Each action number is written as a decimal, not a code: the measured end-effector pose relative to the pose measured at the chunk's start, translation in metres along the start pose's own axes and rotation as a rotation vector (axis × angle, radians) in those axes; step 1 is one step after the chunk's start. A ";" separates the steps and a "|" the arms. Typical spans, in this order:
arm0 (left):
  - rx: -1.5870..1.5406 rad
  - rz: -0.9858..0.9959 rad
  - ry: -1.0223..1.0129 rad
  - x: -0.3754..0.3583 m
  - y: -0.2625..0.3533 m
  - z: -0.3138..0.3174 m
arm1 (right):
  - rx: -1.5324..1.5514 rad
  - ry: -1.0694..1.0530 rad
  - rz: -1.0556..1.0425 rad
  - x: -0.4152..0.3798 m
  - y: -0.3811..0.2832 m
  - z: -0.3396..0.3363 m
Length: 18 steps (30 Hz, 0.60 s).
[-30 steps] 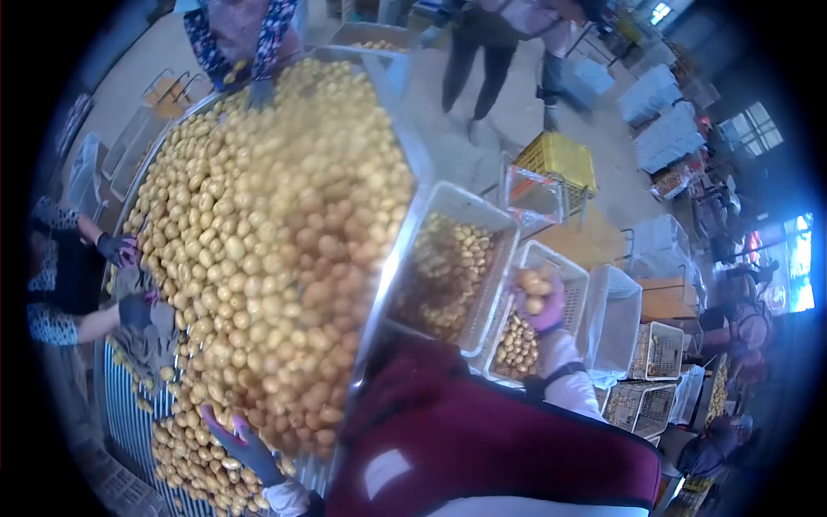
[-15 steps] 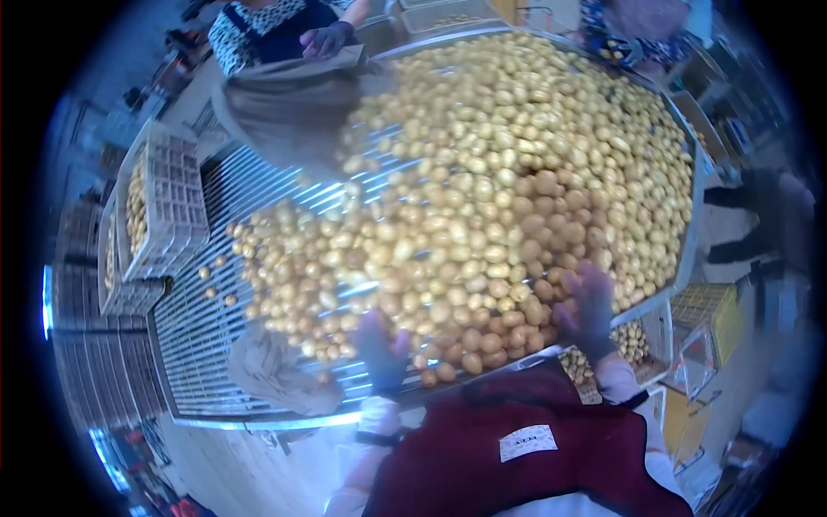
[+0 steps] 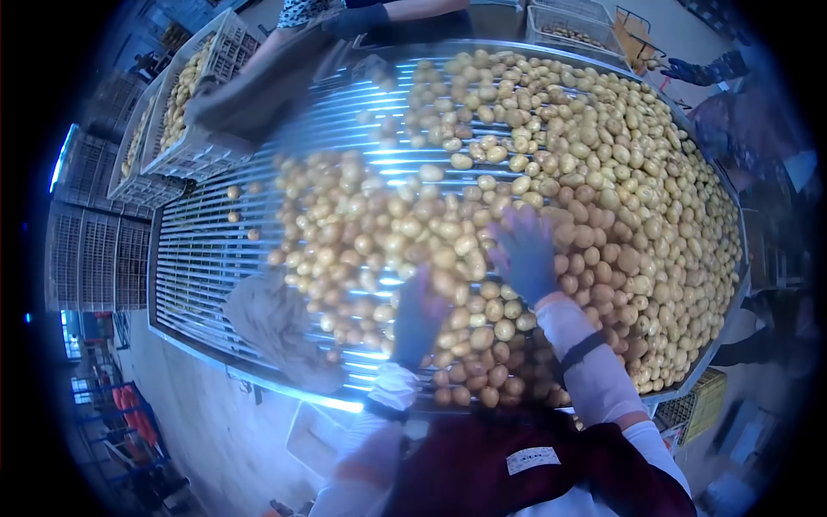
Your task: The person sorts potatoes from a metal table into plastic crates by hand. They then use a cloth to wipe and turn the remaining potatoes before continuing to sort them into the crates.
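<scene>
A: What is going on at the worktop (image 3: pixel 207 258)?

B: Sorting, as far as I can judge. A big heap of potatoes (image 3: pixel 551 172) covers the slatted metal worktop, thickest on its far right side and thinning to bare slats at its left. Both gloved hands are out over the heap near the worktop's near edge.

A: Holding anything?

B: The right hand (image 3: pixel 523 254) lies spread, fingers apart, on top of the potatoes, gripping none. The left hand (image 3: pixel 418 314) is blurred by motion; I cannot tell whether it is open or closed on a potato.

A: So the next move?

B: Probably raking or picking through the pile under the palms, which calls for closing fingers on single potatoes without sending others rolling off the near edge.

A: Anything else around?

B: A grey cloth (image 3: pixel 276 319) lies on the worktop's near left part. White crates (image 3: pixel 185 103) with potatoes stand beyond its far left corner, and another person's gloved hand (image 3: pixel 357 19) reaches in at the far edge.

A: And against half a second ago?

B: Both hands have moved further in from the near edge, the right one most.
</scene>
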State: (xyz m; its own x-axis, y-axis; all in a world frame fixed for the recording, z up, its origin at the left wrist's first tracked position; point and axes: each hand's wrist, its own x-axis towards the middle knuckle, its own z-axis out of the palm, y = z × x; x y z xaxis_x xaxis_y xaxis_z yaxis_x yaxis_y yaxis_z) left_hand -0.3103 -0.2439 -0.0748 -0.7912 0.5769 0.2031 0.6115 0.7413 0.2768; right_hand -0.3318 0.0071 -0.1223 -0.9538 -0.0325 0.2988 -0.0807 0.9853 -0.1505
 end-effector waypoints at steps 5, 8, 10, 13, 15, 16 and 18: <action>-0.440 -0.251 0.190 0.026 -0.079 0.056 | -0.023 0.104 0.170 0.040 0.040 0.007; -0.401 -0.170 0.153 0.042 -0.081 0.074 | 0.014 0.106 0.108 0.036 0.041 0.001; -0.453 -0.234 0.116 0.047 -0.060 0.077 | 0.047 0.123 0.084 0.017 0.037 0.000; -0.516 -0.312 0.048 0.035 -0.010 0.071 | 0.004 -0.052 0.020 -0.017 0.015 -0.026; -0.940 -0.305 0.040 0.008 0.022 0.111 | 0.067 -0.200 -0.022 -0.047 0.001 -0.044; -0.884 -0.295 -0.111 0.001 0.039 0.122 | 0.161 -0.139 -0.020 -0.066 -0.003 -0.043; -1.005 -0.429 0.082 -0.010 0.080 0.077 | 0.343 -0.020 -0.014 -0.102 -0.005 -0.038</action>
State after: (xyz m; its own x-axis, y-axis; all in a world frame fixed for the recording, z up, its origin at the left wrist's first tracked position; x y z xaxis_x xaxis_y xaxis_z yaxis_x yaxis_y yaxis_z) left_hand -0.2525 -0.1636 -0.1268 -0.9574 0.2859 -0.0417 0.0280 0.2355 0.9715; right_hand -0.2234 0.0119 -0.1159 -0.9571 -0.0527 0.2848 -0.1836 0.8709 -0.4558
